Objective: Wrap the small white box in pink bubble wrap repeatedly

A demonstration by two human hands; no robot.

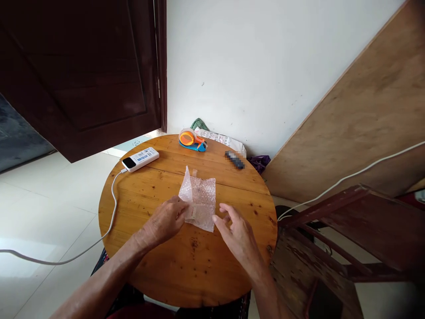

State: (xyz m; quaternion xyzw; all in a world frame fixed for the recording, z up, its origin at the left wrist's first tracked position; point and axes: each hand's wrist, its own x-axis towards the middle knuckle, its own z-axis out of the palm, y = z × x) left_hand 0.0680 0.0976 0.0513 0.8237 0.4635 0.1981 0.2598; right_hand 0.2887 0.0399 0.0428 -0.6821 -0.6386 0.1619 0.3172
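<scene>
Your work is at the middle of the round wooden counter [193, 274], where the bubble wrap [203, 195] lies about midway between the left and right edges. Its left side stands up at a slant; the rest lies fairly flat, with a small pale strip jutting from its far edge.

Your left hand [168, 219] has its fingers pinched on the wrap's left side. Your right hand [237, 226] is open, thumb and fingers parted, just beside the wrap's right edge; you cannot tell here whether the thumb touches it.

The step in hand looks like opening out or folding the wrap. The next move seems to call for keeping that left pinch light and closing your right fingers on the free edge, so the sheet doesn't slide.

The tape dispenser [191, 140] sits by the counter's far edge, and the white device [142, 158] near its far left edge.
</scene>
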